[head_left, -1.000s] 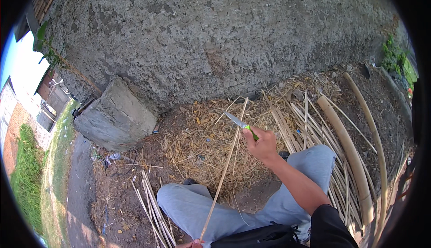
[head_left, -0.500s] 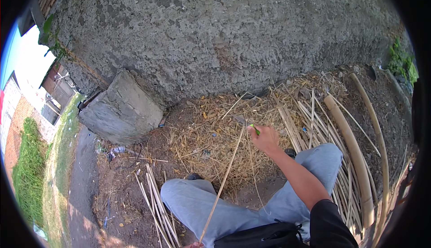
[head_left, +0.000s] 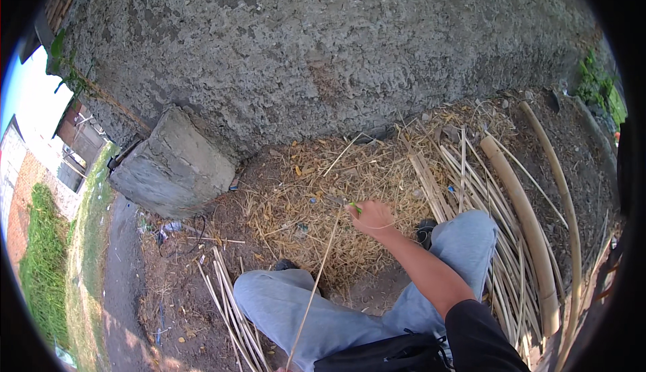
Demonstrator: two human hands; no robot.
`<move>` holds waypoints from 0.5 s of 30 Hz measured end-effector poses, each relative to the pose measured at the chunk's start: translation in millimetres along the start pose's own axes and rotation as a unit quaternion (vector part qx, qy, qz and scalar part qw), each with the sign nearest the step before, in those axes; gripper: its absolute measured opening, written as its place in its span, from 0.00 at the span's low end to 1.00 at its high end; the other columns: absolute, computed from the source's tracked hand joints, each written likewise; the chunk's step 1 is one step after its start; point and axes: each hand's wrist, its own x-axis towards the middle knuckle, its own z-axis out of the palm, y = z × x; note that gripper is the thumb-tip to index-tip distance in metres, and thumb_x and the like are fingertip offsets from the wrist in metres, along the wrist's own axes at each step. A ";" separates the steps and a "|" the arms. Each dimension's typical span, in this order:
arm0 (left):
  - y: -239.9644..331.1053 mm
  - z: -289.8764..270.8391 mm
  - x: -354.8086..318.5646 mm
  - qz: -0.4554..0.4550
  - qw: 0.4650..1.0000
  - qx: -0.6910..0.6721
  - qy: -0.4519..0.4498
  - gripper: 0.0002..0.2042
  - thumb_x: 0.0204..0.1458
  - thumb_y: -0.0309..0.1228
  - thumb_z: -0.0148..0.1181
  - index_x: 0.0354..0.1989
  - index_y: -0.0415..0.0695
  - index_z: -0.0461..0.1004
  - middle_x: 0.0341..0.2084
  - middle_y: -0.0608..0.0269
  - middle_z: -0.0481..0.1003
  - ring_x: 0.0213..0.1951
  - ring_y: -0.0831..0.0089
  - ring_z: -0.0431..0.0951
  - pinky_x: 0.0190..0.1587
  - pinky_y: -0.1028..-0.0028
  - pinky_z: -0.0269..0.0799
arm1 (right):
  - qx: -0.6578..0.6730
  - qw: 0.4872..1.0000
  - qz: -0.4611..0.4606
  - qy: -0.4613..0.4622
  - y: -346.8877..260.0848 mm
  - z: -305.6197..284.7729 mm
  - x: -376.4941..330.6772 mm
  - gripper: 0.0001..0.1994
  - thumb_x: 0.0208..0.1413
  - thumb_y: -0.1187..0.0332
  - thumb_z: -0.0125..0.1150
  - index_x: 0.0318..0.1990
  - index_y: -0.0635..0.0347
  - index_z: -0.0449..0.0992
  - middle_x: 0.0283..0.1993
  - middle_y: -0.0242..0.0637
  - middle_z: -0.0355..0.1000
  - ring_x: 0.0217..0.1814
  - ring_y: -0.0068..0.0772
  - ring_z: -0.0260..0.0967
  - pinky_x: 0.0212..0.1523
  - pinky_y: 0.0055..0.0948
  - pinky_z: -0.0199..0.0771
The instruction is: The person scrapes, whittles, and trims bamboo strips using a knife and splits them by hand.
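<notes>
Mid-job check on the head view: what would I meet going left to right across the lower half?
Tall grass → path → small strip bundle → long strip → right hand → thick bamboo → curved pole.

Bright daylight blows the sky white, while the fisheye rim darkens to black
</notes>
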 end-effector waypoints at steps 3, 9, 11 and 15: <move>-3.2 -4.6 -2.3 -0.041 0.999 0.003 0.019 0.15 0.65 0.35 0.52 0.37 0.36 0.79 0.14 0.73 0.66 0.13 0.85 0.58 0.16 0.81 0.49 | 0.046 0.998 -0.002 -0.037 -6.9 -3.5 1.2 0.23 0.63 0.44 0.49 0.34 0.51 0.83 0.24 0.45 0.76 0.30 0.50 0.77 0.33 0.48 0.77; 5.9 10.6 -10.0 -0.018 0.999 -0.027 0.015 0.15 0.66 0.35 0.51 0.36 0.36 0.80 0.13 0.75 0.63 0.13 0.85 0.56 0.16 0.80 0.46 | 0.025 0.994 -0.100 -0.037 -13.7 5.0 -13.8 0.19 0.63 0.44 0.51 0.42 0.42 0.85 0.18 0.37 0.73 0.20 0.40 0.71 0.21 0.38 0.70; 13.2 14.0 -13.3 -0.018 0.999 -0.027 0.015 0.15 0.66 0.35 0.51 0.36 0.37 0.80 0.13 0.75 0.63 0.13 0.85 0.56 0.16 0.80 0.46 | 0.016 0.988 -0.152 -0.007 -8.0 13.0 -15.6 0.22 0.64 0.44 0.49 0.40 0.49 0.84 0.19 0.39 0.73 0.22 0.40 0.73 0.23 0.40 0.72; 0.6 -5.1 -25.6 -0.015 0.999 -0.032 0.002 0.15 0.65 0.36 0.52 0.36 0.38 0.80 0.12 0.75 0.62 0.13 0.85 0.54 0.16 0.80 0.45 | 0.027 0.985 0.161 -0.058 54.8 -1.4 15.1 0.25 0.64 0.46 0.50 0.39 0.61 0.82 0.24 0.46 0.76 0.29 0.43 0.77 0.32 0.44 0.77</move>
